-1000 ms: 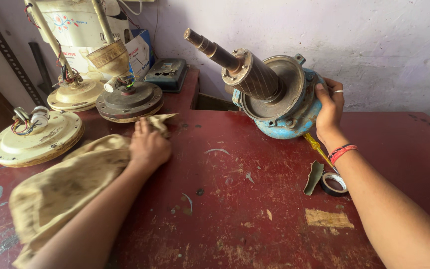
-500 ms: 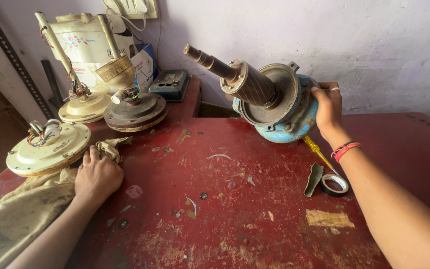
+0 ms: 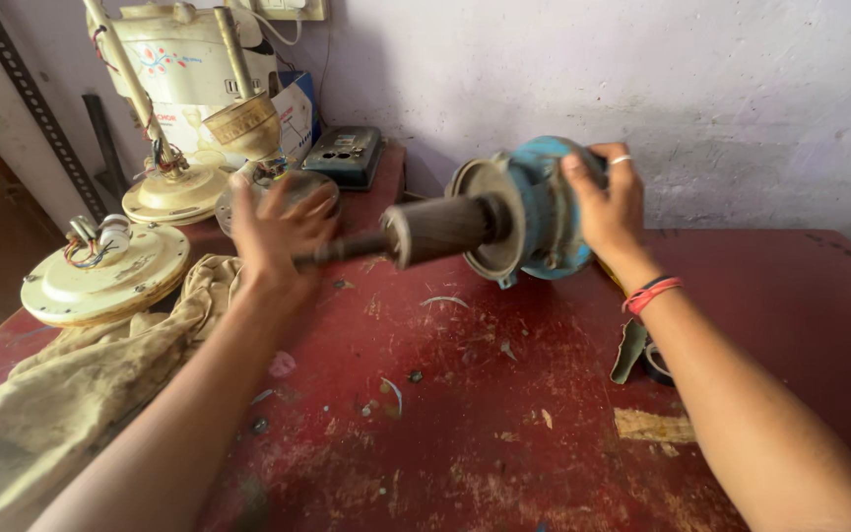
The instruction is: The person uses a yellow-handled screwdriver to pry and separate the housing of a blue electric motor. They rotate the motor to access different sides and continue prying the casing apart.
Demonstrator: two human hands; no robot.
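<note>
My right hand grips the blue housing of an old motor, which is held tipped on its side just above the red table. Its ribbed grey rotor and thin shaft point left. My left hand is blurred, with its fingers spread, and sits at the tip of the shaft. A dirty beige cloth lies on the table below my left forearm, with no hand on it.
Cream ceiling-fan motor shells stand at the left, one with a rod. A dark switch box sits at the back by the wall. A tape roll and a green strip lie beside my right forearm.
My left hand let go of the cloth and rose to the shaft tip. The motor swung down from pointing up-left to lying almost level, pointing left.
</note>
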